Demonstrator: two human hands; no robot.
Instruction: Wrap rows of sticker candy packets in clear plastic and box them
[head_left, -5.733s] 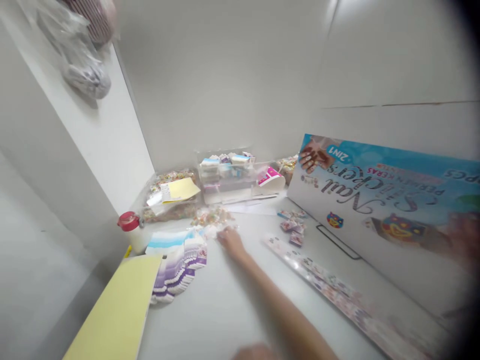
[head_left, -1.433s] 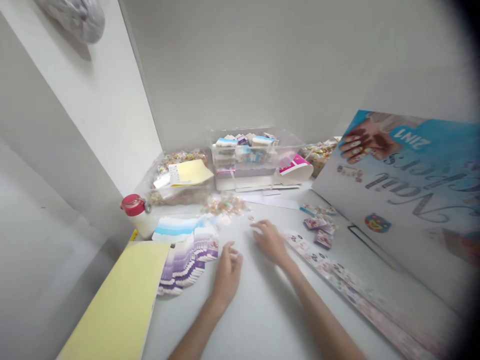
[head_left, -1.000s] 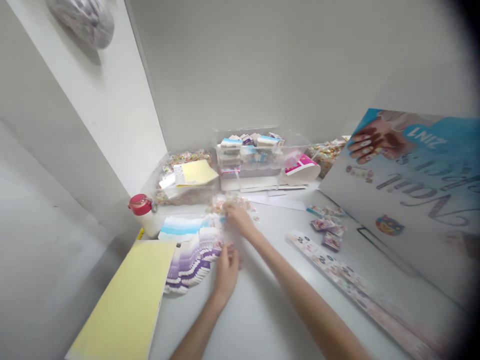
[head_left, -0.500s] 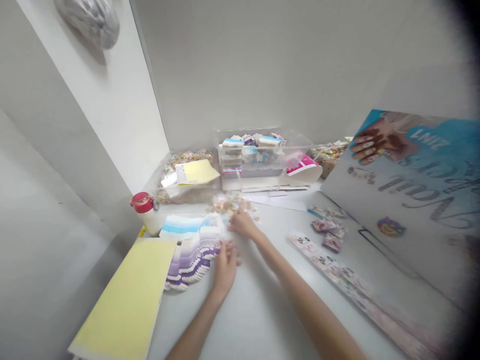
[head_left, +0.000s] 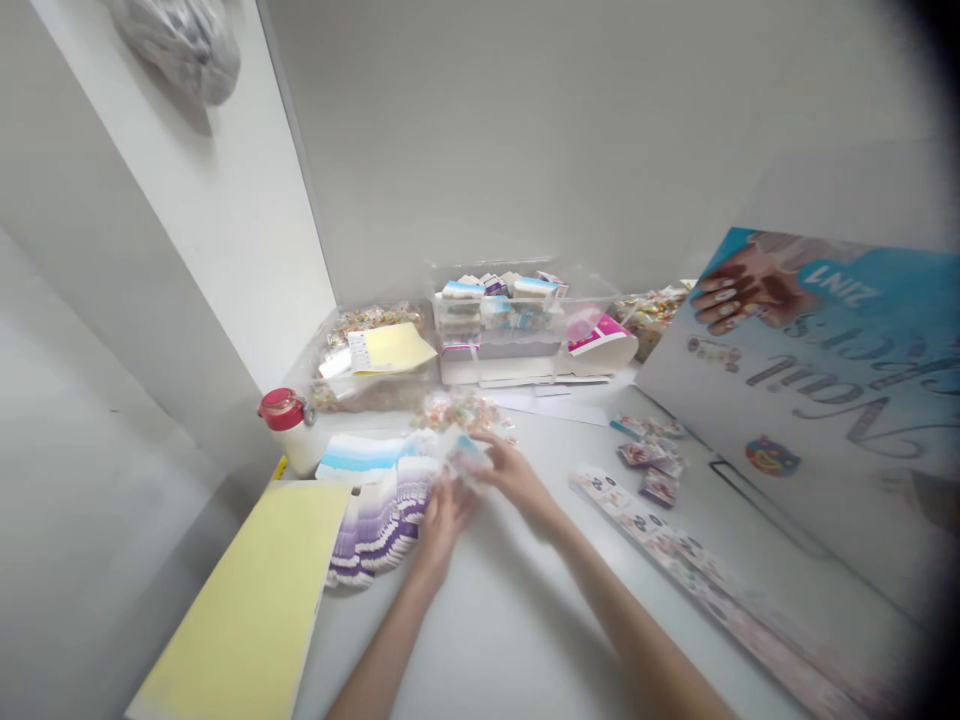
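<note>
My right hand (head_left: 514,474) is closed on a small blue-and-white card (head_left: 466,455), smeared by motion. Just below it, my left hand (head_left: 444,515) has its fingers bent together at the right edge of the fanned purple-and-white cards (head_left: 379,525); whatever is between its fingertips is blurred. The two hands nearly meet at the small card. Behind the purple cards lies a spread of blue-and-white cards (head_left: 361,455). Small clear packets with colourful bits (head_left: 459,410) form a pile just beyond my hands.
A yellow sheet (head_left: 240,600) and a red-lidded bottle (head_left: 289,430) are on the left. Clear bins (head_left: 517,330) stand at the back. To the right are small packs (head_left: 660,487), a long printed strip (head_left: 675,550) and a large "Nail" display box (head_left: 817,400).
My right hand has pulled back from the packet pile and now has the small blue-and-white card. My left hand has shifted slightly left and up, close to it.
</note>
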